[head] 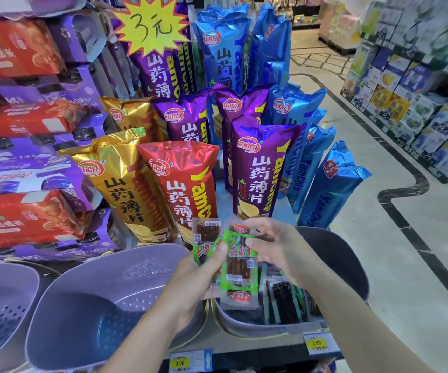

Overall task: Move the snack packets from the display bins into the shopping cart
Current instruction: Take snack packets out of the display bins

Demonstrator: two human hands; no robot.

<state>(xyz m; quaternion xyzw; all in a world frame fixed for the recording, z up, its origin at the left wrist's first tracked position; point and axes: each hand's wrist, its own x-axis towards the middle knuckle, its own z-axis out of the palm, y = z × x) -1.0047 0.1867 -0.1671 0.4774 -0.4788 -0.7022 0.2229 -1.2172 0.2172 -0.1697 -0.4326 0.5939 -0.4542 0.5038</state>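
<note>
A small bundle of snack packets (237, 267) is held between both hands, just above the near left edge of the display bin (247, 328). The left hand (198, 278) is curled round the bundle's lower left side. The right hand (279, 249) pinches the top of the front packet, thumb on its green band and fingers behind. The bundle's long axis is kept roughly upright, slightly tilted. The remaining packets (285, 297) are seen lying in the bin beneath the right hand, which is judged the nearer for a further pick. The shopping cart is not seen, so its direction from the hands cannot be told.
</note>
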